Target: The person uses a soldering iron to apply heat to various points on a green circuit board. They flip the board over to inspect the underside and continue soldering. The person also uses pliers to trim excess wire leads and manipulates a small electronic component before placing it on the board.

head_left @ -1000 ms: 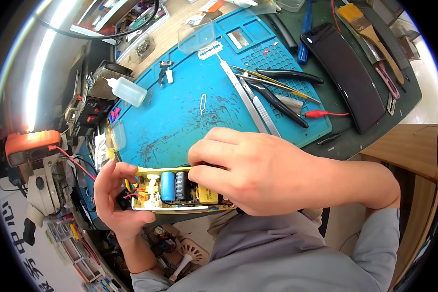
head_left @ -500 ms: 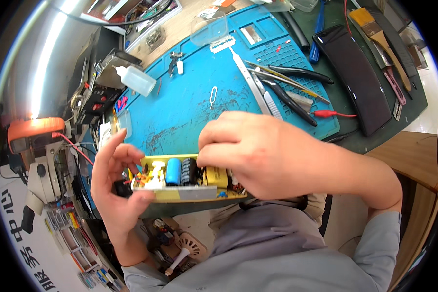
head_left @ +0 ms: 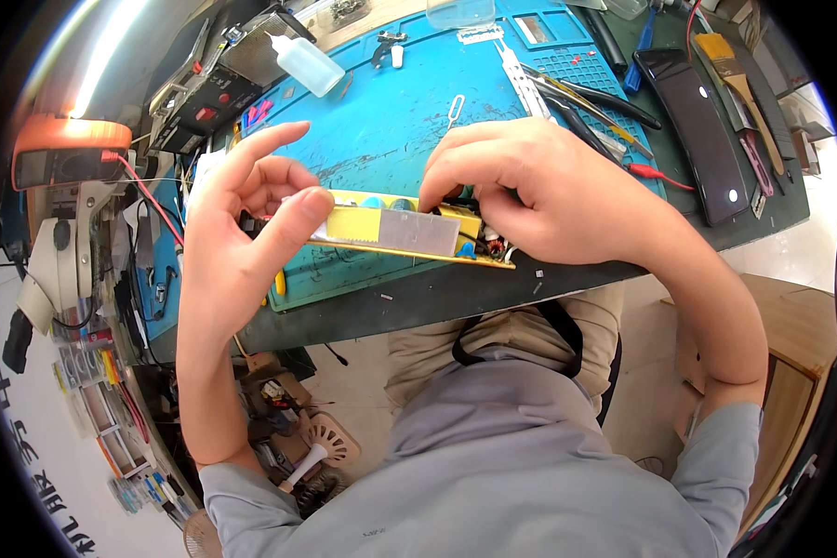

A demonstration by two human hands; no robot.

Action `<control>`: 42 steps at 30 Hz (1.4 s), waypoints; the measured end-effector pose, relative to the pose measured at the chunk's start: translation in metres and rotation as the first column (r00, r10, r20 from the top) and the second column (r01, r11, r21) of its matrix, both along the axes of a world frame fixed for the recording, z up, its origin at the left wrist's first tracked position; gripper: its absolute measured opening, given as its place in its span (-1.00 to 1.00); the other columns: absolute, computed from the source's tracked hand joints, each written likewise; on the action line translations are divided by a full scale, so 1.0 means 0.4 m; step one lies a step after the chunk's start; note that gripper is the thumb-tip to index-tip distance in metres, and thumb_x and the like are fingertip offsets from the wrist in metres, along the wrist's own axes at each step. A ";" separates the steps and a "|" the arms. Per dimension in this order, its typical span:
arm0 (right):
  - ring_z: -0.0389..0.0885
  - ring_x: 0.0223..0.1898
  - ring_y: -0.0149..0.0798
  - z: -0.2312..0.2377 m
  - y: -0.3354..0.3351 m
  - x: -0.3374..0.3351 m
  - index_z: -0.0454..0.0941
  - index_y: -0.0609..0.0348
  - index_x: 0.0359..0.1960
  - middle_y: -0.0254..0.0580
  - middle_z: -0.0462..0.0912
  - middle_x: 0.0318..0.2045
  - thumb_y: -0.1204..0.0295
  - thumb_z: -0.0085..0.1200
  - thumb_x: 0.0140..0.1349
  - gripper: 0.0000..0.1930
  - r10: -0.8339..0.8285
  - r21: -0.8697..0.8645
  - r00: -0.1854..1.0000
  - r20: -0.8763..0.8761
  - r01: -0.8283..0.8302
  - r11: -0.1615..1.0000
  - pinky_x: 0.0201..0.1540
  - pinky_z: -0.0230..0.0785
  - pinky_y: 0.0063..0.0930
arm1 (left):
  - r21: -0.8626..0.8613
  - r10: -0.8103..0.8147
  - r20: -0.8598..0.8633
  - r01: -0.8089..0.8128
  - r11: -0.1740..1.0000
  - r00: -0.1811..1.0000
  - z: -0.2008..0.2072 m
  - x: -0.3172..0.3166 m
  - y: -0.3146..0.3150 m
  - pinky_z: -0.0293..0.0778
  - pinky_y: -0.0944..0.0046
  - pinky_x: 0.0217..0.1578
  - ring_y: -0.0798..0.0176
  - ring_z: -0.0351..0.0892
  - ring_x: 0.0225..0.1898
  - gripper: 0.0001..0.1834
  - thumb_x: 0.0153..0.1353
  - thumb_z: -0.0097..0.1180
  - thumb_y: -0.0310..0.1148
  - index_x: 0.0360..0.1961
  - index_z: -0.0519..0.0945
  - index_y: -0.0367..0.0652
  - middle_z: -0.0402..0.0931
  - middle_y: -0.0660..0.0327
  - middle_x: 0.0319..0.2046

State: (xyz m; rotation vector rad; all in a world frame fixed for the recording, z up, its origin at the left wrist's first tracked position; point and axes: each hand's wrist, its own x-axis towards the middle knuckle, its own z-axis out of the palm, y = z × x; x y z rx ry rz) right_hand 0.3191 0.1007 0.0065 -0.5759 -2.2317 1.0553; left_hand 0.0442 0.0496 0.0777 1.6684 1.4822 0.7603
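A power supply circuit board (head_left: 418,232) is held up over the near edge of the blue work mat. It is tilted, so a silver metal plate with a yellow strip faces me and hides much of the parts behind. The tops of round capacitors and a yellow transformer (head_left: 459,221) show above the plate. My left hand (head_left: 242,219) grips the board's left end, thumb in front, its index finger stretched up. On the right, my right hand (head_left: 539,186) has its fingers curled over the far edge beside the transformer; its fingertips are partly hidden.
On the blue mat (head_left: 381,139) lie a white squeeze bottle (head_left: 307,65), a SIM pin (head_left: 456,110), black-handled pliers and tweezers. A black phone (head_left: 693,139) and a brush (head_left: 730,65) are at the right. An orange multimeter (head_left: 70,153) stands at the left.
The board has been raised away from my body and tipped, so its metal plate now covers most of the parts. Both hands moved with it, the left thumb now pressing on the plate's end.
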 end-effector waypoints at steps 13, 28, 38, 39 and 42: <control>0.71 -0.17 -0.37 0.041 -0.037 0.039 0.75 0.22 0.00 -0.22 0.80 -0.20 0.31 0.11 0.53 -0.74 -0.157 -0.168 0.987 0.027 0.160 0.973 -0.09 0.54 -0.45 | -0.311 -0.042 -0.124 0.002 0.951 0.991 -0.022 -0.042 -0.007 0.40 0.47 -0.44 0.55 0.53 -0.42 -0.50 0.62 -0.04 -0.01 0.07 0.67 -0.28 0.63 0.33 -0.34; 0.62 0.13 0.12 0.004 -0.112 -0.059 0.55 0.36 0.21 0.10 0.65 0.08 -0.03 0.43 0.22 -0.26 -0.495 0.152 0.862 0.106 0.478 0.865 0.19 0.48 -0.09 | 0.123 -0.066 -0.451 0.135 0.983 0.890 -0.057 -0.017 -0.064 0.49 0.11 0.10 -0.01 0.62 0.05 -0.51 0.50 0.18 -0.09 0.20 0.61 -0.29 0.62 0.00 0.00; 0.66 -0.04 -0.12 0.017 -0.100 -0.064 0.58 0.28 0.24 -0.06 0.68 0.02 0.19 0.35 0.33 -0.45 -0.505 0.077 0.847 0.168 0.500 0.863 -0.05 0.51 -0.32 | 0.427 0.073 -0.518 0.183 0.885 0.852 -0.092 -0.003 -0.061 0.46 0.04 0.16 -0.04 0.55 0.16 -0.54 0.33 0.36 -0.17 0.15 0.67 -0.21 0.61 0.08 0.05; 0.66 -0.05 -0.12 0.018 -0.100 -0.062 0.58 0.28 0.24 -0.06 0.68 0.02 0.20 0.35 0.33 -0.45 -0.506 0.082 0.846 0.169 0.500 0.862 -0.06 0.51 -0.32 | 0.457 0.040 -0.477 0.209 0.865 0.878 -0.093 0.004 -0.057 0.46 0.04 0.16 -0.03 0.54 0.17 -0.56 0.29 0.39 -0.22 0.12 0.69 -0.20 0.62 0.09 0.05; 0.67 0.06 0.12 0.024 -0.098 -0.070 0.61 0.37 0.14 0.10 0.69 -0.01 0.16 0.32 0.29 -0.45 -0.501 0.055 0.853 0.147 0.499 0.865 0.13 0.52 -0.08 | 0.531 -0.020 -0.323 0.198 0.824 0.946 -0.099 0.042 -0.050 0.43 0.05 0.19 0.02 0.53 0.17 -0.73 0.12 0.49 -0.40 -0.13 0.77 -0.14 0.64 0.17 0.07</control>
